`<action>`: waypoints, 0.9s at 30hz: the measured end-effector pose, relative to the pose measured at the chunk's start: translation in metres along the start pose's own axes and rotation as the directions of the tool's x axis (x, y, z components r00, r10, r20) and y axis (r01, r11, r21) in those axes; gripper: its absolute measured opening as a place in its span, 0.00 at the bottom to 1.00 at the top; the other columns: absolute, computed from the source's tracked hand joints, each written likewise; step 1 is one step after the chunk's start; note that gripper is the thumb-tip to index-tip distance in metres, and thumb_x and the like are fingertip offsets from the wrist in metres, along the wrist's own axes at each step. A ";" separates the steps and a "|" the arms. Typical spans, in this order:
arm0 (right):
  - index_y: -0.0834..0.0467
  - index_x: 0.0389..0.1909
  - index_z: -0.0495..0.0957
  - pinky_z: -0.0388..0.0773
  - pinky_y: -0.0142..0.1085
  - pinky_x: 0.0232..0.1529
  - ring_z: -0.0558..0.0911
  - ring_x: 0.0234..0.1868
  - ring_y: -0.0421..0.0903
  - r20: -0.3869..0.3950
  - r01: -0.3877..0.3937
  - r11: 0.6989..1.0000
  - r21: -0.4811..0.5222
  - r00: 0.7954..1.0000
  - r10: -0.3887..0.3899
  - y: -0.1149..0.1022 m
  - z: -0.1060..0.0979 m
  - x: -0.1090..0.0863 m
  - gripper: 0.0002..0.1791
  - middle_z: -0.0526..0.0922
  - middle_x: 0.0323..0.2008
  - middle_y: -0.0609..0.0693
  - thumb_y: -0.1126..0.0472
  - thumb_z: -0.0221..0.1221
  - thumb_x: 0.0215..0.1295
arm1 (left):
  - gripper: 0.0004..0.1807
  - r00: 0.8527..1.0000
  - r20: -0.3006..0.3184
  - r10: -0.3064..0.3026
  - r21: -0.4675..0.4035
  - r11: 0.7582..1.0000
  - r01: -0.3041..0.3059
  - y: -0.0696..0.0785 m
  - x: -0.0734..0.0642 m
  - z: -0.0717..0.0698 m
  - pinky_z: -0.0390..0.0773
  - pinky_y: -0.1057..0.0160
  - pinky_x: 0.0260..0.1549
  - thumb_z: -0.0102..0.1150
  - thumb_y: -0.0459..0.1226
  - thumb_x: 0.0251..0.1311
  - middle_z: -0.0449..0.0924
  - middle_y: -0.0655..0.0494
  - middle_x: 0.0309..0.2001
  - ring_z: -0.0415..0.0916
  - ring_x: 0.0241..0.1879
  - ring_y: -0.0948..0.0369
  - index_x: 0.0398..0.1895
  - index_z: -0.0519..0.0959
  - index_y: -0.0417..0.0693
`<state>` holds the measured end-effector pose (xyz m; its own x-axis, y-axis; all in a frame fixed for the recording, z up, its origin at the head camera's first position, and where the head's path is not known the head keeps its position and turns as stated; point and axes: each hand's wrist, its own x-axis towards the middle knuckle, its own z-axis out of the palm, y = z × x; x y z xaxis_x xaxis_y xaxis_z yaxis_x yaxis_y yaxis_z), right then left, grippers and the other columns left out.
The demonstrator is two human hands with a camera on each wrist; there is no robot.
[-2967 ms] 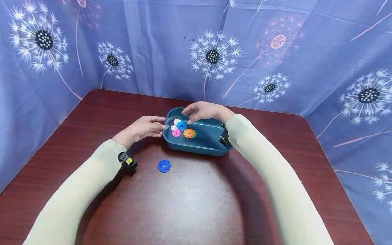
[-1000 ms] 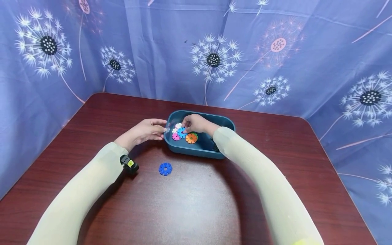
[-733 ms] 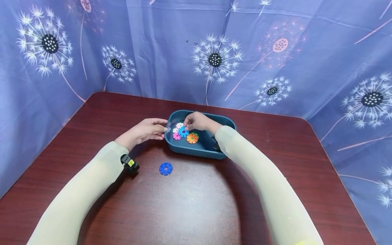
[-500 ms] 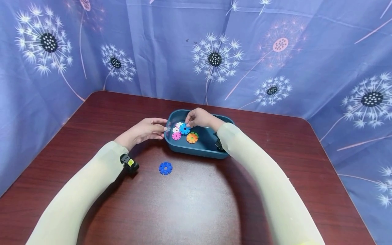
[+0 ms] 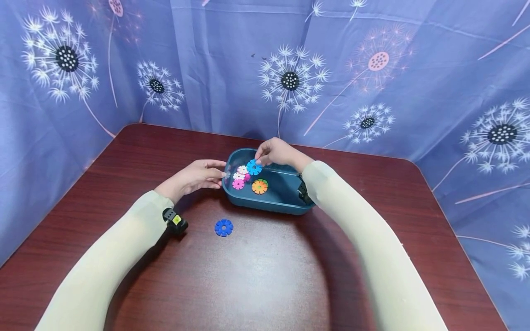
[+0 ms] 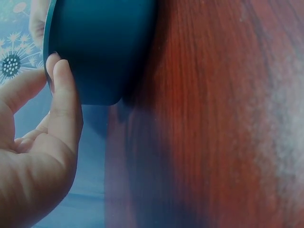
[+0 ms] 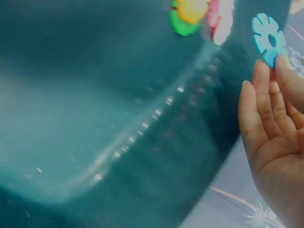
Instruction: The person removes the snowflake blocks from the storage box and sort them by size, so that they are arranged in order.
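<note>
Table [image 5: 265, 280]: I see reddish-brown wood grain nearest me.
Dark blue disc [image 5: 219, 228]: lies flat on the table, in front of the tub, apart from both grips.
Tub [image 5: 269, 206]: dark teal, upright on the table.
Orange disc [image 5: 256, 187]: inside, overlapping a green disc [image 5: 267, 184].
Left grip [image 5: 196, 177]: nearly closed, lightly pinching the tub's left rim.
Pink disc [image 5: 234, 185]: at the tub's left end, beside a white disc [image 5: 236, 176].
Light blue disc [image 5: 250, 170]: raised over the tub's left half.
Right grip [image 5: 276, 152]: thumb and fingertips pinch that disc's edge.
Curtain [image 5: 232, 69]: I see dandelions on blue, behind everything.
</note>
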<state>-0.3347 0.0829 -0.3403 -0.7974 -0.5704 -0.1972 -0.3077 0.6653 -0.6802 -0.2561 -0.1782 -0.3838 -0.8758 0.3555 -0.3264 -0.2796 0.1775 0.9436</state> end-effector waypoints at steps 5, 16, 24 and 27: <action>0.64 0.43 0.85 0.86 0.45 0.56 0.85 0.48 0.61 -0.023 0.006 1.000 -0.016 1.000 -0.006 -0.013 -0.014 -0.014 0.07 0.88 0.37 0.57 0.64 0.64 0.70 | 0.34 1.000 0.000 -0.007 -0.010 1.000 0.007 -0.001 0.001 0.001 0.86 0.72 0.37 0.53 0.31 0.72 0.82 0.61 0.32 0.79 0.29 0.68 0.78 0.57 0.34; 0.62 0.41 0.85 0.84 0.39 0.46 0.84 0.36 0.45 -0.063 0.077 0.995 -0.056 0.995 -0.081 -0.037 -0.019 -0.064 0.06 0.88 0.34 0.56 0.63 0.65 0.68 | 0.32 1.000 -0.009 -0.002 -0.006 1.000 0.002 -0.001 -0.001 0.000 0.86 0.72 0.36 0.53 0.31 0.72 0.82 0.61 0.31 0.80 0.29 0.68 0.77 0.60 0.35; 0.60 0.41 0.86 0.87 0.45 0.50 0.89 0.39 0.46 -0.069 0.100 0.991 0.086 0.993 -0.094 -0.030 0.007 -0.106 0.06 0.90 0.37 0.56 0.63 0.67 0.67 | 0.34 1.000 -0.003 0.002 -0.018 1.000 -0.002 -0.001 -0.001 0.000 0.86 0.73 0.36 0.53 0.31 0.72 0.82 0.61 0.33 0.80 0.29 0.68 0.78 0.57 0.34; 0.60 0.40 0.86 0.87 0.42 0.46 0.88 0.38 0.47 -0.073 0.106 0.987 0.122 0.993 -0.097 -0.026 0.020 -0.117 0.06 0.90 0.34 0.54 0.62 0.67 0.66 | 0.34 1.000 0.003 0.004 -0.023 1.000 -0.004 -0.001 -0.002 0.000 0.86 0.73 0.36 0.54 0.31 0.72 0.82 0.61 0.32 0.79 0.29 0.68 0.78 0.57 0.34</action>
<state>-0.2228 0.1226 -0.3132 -0.7997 -0.5954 -0.0777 -0.3245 0.5374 -0.7784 -0.2544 -0.1785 -0.3838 -0.8760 0.3586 -0.3226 -0.2850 0.1547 0.9459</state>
